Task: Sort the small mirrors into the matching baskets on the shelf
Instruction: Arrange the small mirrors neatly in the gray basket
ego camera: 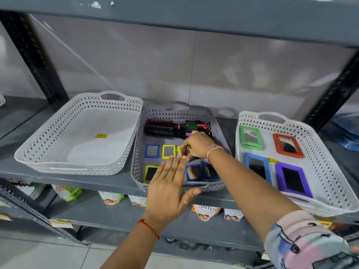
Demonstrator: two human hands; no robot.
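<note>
Three perforated baskets stand on the grey shelf. The middle grey basket (138, 144) holds several small mirrors with blue and yellow frames, such as a blue one (152, 151) and a yellow one (168, 151). My right hand (198, 145) reaches into it, fingers closed on a small yellow mirror (181, 151). My left hand (169, 188) hovers flat over the basket's front, fingers spread, holding nothing. The right white basket (330, 158) carries larger green, red, blue and purple mirrors. The left white basket (58, 136) holds only a yellow sticker.
Hairbrushes (161, 128) lie at the back of the middle basket. Dark shelf uprights stand at the far left and far right. Packets hang or stand on the shelf below (110, 198). A grey shelf board runs overhead.
</note>
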